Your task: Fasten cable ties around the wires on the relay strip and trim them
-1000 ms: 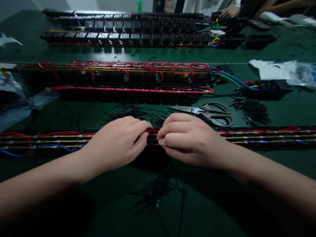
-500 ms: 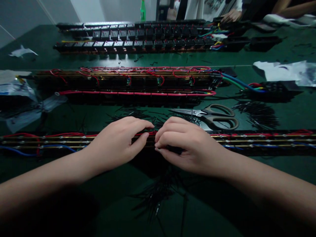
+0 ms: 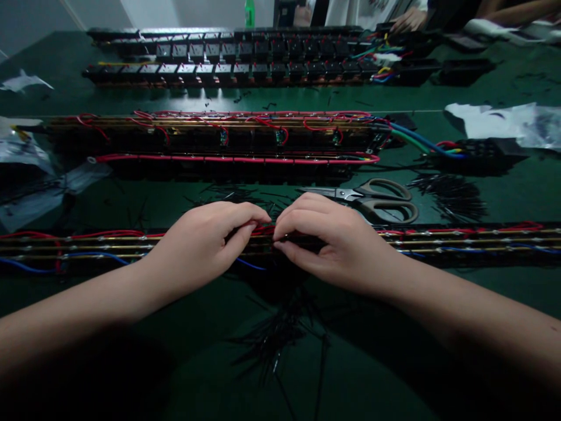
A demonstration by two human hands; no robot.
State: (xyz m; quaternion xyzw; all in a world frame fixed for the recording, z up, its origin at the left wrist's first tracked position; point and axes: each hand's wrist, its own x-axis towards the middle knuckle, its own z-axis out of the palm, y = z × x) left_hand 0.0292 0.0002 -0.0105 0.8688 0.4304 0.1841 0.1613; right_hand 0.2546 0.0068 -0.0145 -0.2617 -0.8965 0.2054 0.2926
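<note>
A long black strip assembly [image 3: 460, 242] with brass rails and red and blue wires runs left to right across the green table, close to me. My left hand [image 3: 205, 242] and my right hand [image 3: 324, 237] rest on its middle, fingertips nearly touching. Both hands have curled fingers pinching at the red wire [image 3: 263, 230] on the strip's top edge. A short loop of blue wire [image 3: 252, 266] shows just below my left thumb. What sits between the fingertips is too small to make out.
Grey-handled scissors [image 3: 377, 202] lie just behind my right hand. Piles of black cable ties [image 3: 280, 339] lie in front and at the right [image 3: 451, 196]. Two more wired strips [image 3: 228, 143] and socket rows [image 3: 228, 61] lie farther back. Another person's hand [image 3: 407, 22] is at the far edge.
Both hands stayed on the strip's middle. The fingertips curled tighter onto the red wire, and a blue wire loop now shows below my left thumb. The view shifted slightly.
</note>
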